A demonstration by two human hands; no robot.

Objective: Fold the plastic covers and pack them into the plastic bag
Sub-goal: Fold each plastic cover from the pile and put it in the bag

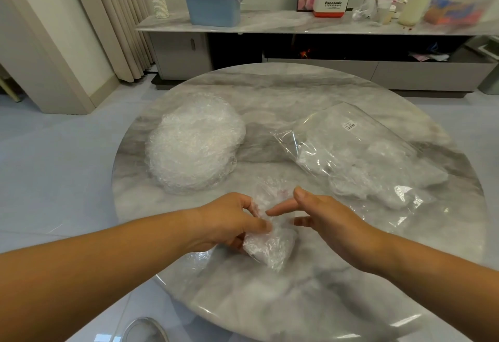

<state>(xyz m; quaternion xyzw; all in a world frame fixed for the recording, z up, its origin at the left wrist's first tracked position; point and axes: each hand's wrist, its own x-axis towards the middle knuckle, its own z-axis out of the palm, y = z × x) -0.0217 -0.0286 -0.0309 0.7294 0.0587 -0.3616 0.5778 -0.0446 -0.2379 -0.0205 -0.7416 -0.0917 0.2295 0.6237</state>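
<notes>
Left hand (pixel 229 223) pinches folded cover (pixel 270 244), right hand (pixel 324 217) relaxed w/ nothing held — plastic bag (pixel 359 152) lies fwd-right, nearer right hand.

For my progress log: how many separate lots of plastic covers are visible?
3: a loose pile at left on the table; one cover pinched by the left hand; a batch inside the plastic bag, right. Individual covers within are uncountable.

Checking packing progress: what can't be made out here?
Head view, pile of covers: clear layers merge, count unreadable.
Head view, plastic bag: glare and crumpled film hide how many are inside.
Head view, bag's label: too small to read.
</notes>
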